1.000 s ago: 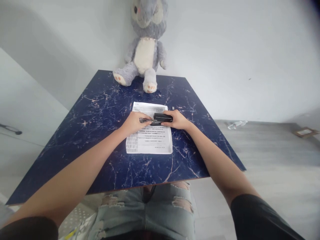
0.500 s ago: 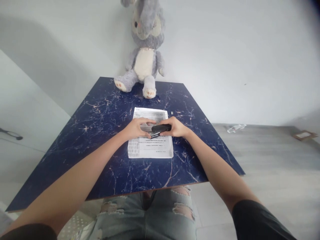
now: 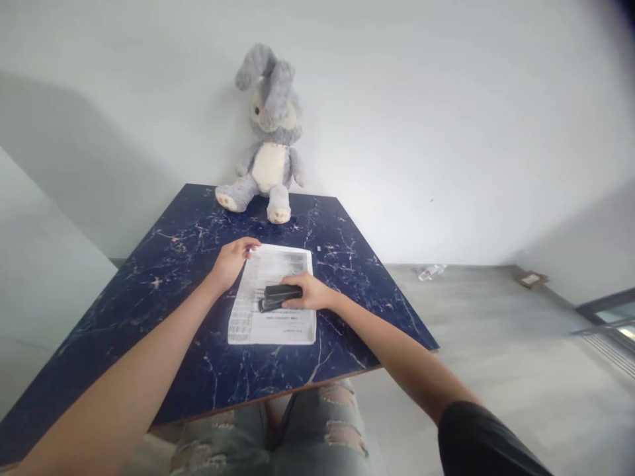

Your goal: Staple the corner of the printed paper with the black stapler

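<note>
Right hand (image 3: 308,293) grips black oblong stapler (image 3: 276,296) over white printed paper (image 3: 280,332); left hand (image 3: 231,263), grip unclear, probably steadies its corner.

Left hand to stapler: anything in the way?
Nothing visible stands between the left hand, at the paper's far left corner, and the black stapler; only the printed paper lies below. The right hand holds the stapler.

soft light, shadow on wall (image 3: 397,125), blurry edges
</note>
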Demonstrator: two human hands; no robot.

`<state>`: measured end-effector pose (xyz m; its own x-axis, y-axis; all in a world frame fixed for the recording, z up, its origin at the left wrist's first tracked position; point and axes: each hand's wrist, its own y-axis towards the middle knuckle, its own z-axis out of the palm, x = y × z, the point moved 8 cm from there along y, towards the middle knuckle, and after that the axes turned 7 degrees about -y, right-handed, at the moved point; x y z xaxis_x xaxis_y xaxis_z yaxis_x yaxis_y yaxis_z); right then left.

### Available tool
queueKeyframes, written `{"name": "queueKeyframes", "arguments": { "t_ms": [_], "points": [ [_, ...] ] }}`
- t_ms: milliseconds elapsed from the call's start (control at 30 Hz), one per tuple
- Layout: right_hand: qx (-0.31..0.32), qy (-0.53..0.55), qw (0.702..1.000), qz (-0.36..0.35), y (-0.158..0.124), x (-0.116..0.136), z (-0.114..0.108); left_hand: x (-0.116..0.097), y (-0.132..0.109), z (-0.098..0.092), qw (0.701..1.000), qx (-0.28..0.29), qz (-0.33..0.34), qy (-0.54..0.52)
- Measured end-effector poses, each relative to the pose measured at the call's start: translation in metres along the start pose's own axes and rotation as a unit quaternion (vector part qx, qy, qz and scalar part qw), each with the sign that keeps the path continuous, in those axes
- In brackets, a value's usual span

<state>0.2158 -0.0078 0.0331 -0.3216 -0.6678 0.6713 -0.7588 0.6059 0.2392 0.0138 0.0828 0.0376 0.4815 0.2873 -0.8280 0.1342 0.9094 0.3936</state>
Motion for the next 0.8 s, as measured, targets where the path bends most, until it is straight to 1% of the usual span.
{"name": "queueKeyframes", "arguments": {
  "t_ms": [33,67,100,133,200,267,333,400,433,467,533,600,667,700,800],
  "points": [
    [0.0,-0.003,1.0,0.011,-0.009,0.002,0.001,0.001,0.001,-0.01,0.998,-0.046,-0.004,-0.045],
    [0.001,-0.007,1.0,0.024,-0.02,0.002,-0.001,0.001,0.002,-0.016,0.994,-0.075,-0.009,-0.082],
    [0.002,-0.012,0.999,0.042,-0.033,0.001,-0.003,0.002,0.003,-0.019,0.99,-0.087,-0.015,-0.112],
    [-0.001,-0.017,0.998,0.063,-0.048,-0.002,-0.009,0.001,0.003,-0.019,0.986,-0.091,-0.018,-0.136],
    [-0.022,-0.017,0.994,0.103,-0.078,-0.01,-0.026,-0.001,0.003,-0.017,0.982,-0.094,-0.025,-0.165],
    [-0.039,-0.006,0.993,0.114,-0.1,-0.02,-0.047,-0.003,0.002,-0.014,0.977,-0.09,-0.038,-0.188],
    [-0.114,0.002,0.987,0.117,-0.11,-0.035,-0.077,-0.002,0.0,-0.008,0.969,-0.065,-0.08,-0.223],
    [-0.217,-0.032,0.965,0.142,-0.11,-0.058,-0.109,0.002,-0.004,-0.003,0.955,-0.035,-0.143,-0.257],
    [-0.226,-0.075,0.957,0.167,-0.104,-0.072,-0.117,0.003,-0.006,-0.003,0.948,-0.026,-0.173,-0.266],
    [-0.211,-0.125,0.951,0.189,-0.095,-0.086,-0.119,0.004,-0.008,-0.005,0.942,-0.025,-0.196,-0.271],
    [-0.138,-0.202,0.944,0.22,-0.071,-0.112,-0.11,0.002,-0.01,-0.015,0.937,-0.037,-0.219,-0.269],
    [-0.068,-0.263,0.931,0.245,-0.049,-0.131,-0.092,-0.005,-0.01,-0.03,0.938,-0.06,-0.208,-0.271],
    [-0.02,-0.316,0.916,0.246,-0.029,-0.136,-0.071,-0.02,-0.008,-0.052,0.941,-0.094,-0.155,-0.286],
    [-0.004,-0.337,0.911,0.237,-0.018,-0.134,-0.061,-0.03,-0.007,-0.065,0.941,-0.112,-0.115,-0.298],
    [0.025,-0.365,0.909,0.2,0.019,-0.118,-0.029,-0.06,-0.01,-0.098,0.935,-0.15,0.01,-0.323]
  ]
}}
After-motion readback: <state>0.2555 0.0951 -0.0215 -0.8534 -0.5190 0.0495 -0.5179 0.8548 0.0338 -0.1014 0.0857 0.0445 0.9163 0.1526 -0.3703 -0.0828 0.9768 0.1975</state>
